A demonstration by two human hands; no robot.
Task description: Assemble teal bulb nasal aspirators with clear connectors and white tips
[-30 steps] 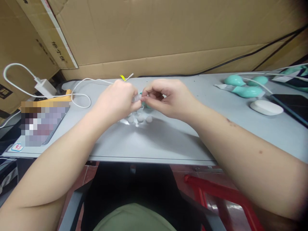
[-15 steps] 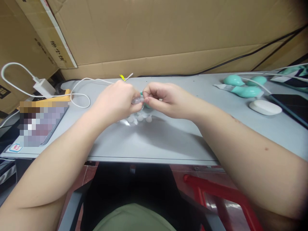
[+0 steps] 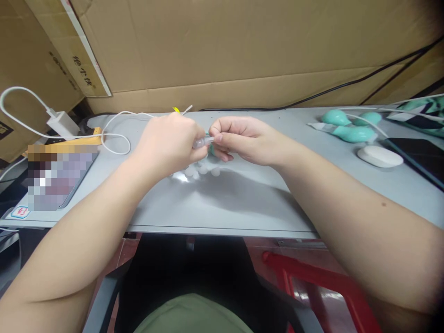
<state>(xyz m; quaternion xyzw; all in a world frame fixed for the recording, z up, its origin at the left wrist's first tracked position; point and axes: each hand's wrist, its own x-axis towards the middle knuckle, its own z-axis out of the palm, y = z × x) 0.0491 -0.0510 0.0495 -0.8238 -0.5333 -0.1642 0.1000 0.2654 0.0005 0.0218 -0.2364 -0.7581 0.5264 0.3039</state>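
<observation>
My left hand [image 3: 169, 143] is closed around a small clear plastic piece, tube-like in shape [image 3: 200, 142], whose end sticks out to the right. With thumb and index finger, my right hand [image 3: 246, 141] pinches the tip of that same piece; its lower fingers curl loosely. Below the hands, several small white round pieces [image 3: 203, 170] lie in a row, beside something shiny and clear. A bit of teal shows between the hands, mostly hidden. Behind my left hand, a yellow scrap [image 3: 176, 110] and a thin pale strip [image 3: 187, 110] poke out.
On the grey table [image 3: 222, 217], teal bulb-shaped pieces [image 3: 357, 133], a white oval case [image 3: 379, 157] and a dark flat device [image 3: 421, 155] lie at right. A white charger [image 3: 63, 125], its cable and a blurred-out phone [image 3: 62, 178] are at left. Cardboard [image 3: 243, 51] stands behind.
Both hands have shifted slightly right with the clear piece. The lower fingers of my right hand have loosened downward, while its thumb and index finger keep pinching.
</observation>
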